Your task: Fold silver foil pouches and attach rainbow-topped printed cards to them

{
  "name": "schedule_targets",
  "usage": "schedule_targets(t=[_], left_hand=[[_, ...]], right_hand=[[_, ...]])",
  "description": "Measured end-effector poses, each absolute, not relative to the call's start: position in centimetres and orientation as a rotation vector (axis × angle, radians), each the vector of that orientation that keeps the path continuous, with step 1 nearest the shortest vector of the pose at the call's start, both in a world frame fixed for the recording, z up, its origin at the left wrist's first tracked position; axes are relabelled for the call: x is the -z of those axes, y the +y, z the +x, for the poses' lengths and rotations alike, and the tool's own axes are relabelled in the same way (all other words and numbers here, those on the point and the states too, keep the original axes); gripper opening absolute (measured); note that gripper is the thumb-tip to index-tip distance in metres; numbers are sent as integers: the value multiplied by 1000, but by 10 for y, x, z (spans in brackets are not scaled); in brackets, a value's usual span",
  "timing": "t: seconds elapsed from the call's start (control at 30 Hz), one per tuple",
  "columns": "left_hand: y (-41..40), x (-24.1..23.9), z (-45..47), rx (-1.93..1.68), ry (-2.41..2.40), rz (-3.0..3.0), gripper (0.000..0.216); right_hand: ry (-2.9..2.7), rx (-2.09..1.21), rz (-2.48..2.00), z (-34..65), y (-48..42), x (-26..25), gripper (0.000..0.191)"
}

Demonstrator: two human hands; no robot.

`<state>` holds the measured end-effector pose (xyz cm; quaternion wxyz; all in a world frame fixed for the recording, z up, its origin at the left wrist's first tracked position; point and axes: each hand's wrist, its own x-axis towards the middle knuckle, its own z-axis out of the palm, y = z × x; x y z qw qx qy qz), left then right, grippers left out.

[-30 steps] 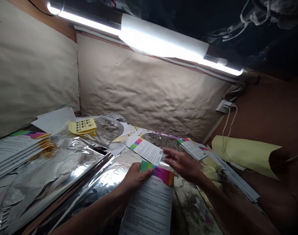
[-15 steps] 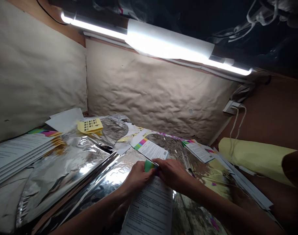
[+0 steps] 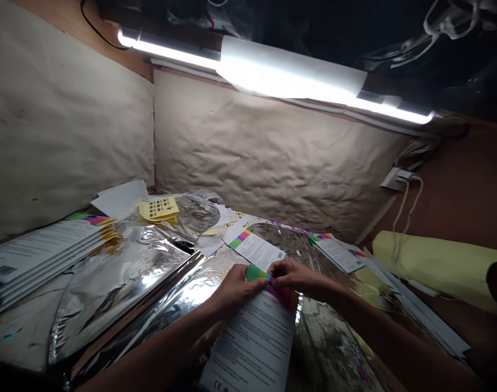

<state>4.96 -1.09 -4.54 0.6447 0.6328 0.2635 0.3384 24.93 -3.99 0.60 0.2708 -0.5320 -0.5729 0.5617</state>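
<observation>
A white printed card with a rainbow-striped top edge [image 3: 252,343] lies in front of me on shiny silver foil sheets [image 3: 121,277]. My left hand [image 3: 234,287] grips the card's top left corner, thumb on the green stripe. My right hand [image 3: 297,279] is pinched on the same striped top edge, just right of the left hand, fingers closed on it. Both forearms reach in from below.
A second striped card [image 3: 256,250] lies just beyond my hands. A stack of similar cards [image 3: 36,258] sits at the left, more [image 3: 338,253] at the right. A yellow sticker sheet [image 3: 158,208] rests at the back. A yellow roll [image 3: 436,267] lies at right; padded paper walls enclose the bench.
My right hand came in from an open hover right of the card and closed on its striped top edge beside the left hand. The view shifted slightly left.
</observation>
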Motion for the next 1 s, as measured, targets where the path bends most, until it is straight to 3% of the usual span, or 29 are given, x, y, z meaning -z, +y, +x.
schedule_targets(t=[0.27, 0.47, 0.53, 0.7, 1.0], left_hand=[[-7, 38, 51, -737, 519, 1315, 46], [-1, 47, 51, -729, 606, 1097, 53], [2, 49, 51, -736, 637, 1081, 55], [8, 49, 52, -788, 680, 1061, 58], [1, 44, 50, -737, 606, 1041, 57]], right_hand=[[-1306, -1522, -1311, 262, -54, 1, 44], [-1184, -747, -1388, 286, -34, 7, 64], [-1169, -647, -1479, 300, -23, 7, 72], [-1194, -906, -1475, 292, -25, 23, 74], [-1201, -1330, -1189, 253, -59, 36, 57]])
